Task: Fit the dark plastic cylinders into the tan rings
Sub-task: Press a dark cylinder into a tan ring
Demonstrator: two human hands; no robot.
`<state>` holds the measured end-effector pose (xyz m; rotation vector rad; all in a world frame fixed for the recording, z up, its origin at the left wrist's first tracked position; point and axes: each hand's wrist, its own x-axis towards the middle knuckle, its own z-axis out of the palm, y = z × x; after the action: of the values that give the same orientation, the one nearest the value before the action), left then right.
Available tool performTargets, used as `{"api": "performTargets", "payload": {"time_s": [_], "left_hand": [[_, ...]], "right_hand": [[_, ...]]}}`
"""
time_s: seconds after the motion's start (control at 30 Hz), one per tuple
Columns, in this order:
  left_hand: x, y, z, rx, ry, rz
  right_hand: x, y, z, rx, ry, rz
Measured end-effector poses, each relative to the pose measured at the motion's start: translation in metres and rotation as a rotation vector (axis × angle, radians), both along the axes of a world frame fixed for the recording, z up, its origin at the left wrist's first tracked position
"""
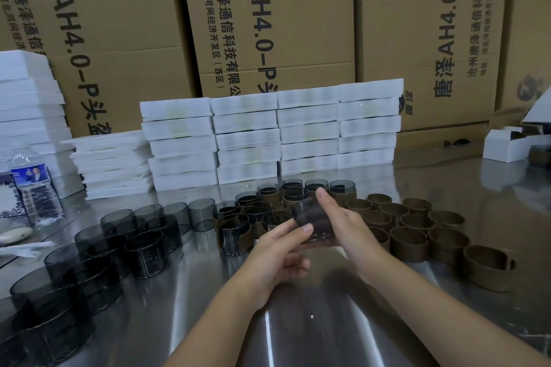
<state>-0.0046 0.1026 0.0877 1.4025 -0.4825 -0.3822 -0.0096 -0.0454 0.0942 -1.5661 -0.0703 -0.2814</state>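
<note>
A smoky dark plastic cylinder (310, 219) is held above the steel table at the centre. My right hand (343, 220) grips it from the right, fingers showing through its wall, thumb along its top edge. My left hand (280, 250) pinches its lower left rim with the thumb. Several loose dark cylinders (143, 247) stand in a band to the left. Several empty tan rings (417, 226) stand to the right. Behind my hands is a cluster of cylinders fitted in tan rings (268, 202).
The steel table (298, 322) reflects light in front of me. White foam trays (268, 134) are stacked in rows at the back, before tall cardboard cartons (268, 24). A water bottle (35, 188) stands at the left; small white boxes (507, 146) at the right.
</note>
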Motion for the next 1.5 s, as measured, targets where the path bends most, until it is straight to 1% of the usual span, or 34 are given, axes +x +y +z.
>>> {"api": "performTargets", "payload": {"time_s": [0.3, 0.6, 0.8, 0.9, 0.97, 1.07, 1.27, 1.5], "left_hand": [[0.001, 0.002, 0.000, 0.008, 0.043, -0.068], [0.001, 0.000, 0.001, -0.016, 0.101, -0.101], [0.000, -0.001, 0.003, -0.031, 0.026, -0.082], [-0.001, -0.002, 0.003, -0.066, 0.023, -0.035], [-0.001, -0.003, 0.004, -0.085, 0.066, -0.027], [-0.002, -0.005, 0.005, -0.068, 0.111, -0.047], [0.006, -0.004, 0.001, -0.112, 0.143, -0.025], [0.013, -0.001, -0.003, -0.091, 0.180, -0.014]], "right_hand": [[0.001, 0.000, 0.000, 0.075, 0.065, 0.038], [0.001, -0.001, -0.001, 0.082, 0.095, 0.039], [0.000, 0.002, 0.000, 0.050, 0.073, 0.029], [0.000, 0.002, 0.001, 0.073, 0.029, -0.006], [-0.002, 0.003, 0.002, 0.072, -0.017, -0.032], [-0.007, 0.006, 0.001, 0.037, -0.115, -0.011], [-0.001, 0.005, -0.008, -0.131, -0.269, 0.021], [0.003, 0.004, -0.013, -0.244, -0.318, -0.033]]}}
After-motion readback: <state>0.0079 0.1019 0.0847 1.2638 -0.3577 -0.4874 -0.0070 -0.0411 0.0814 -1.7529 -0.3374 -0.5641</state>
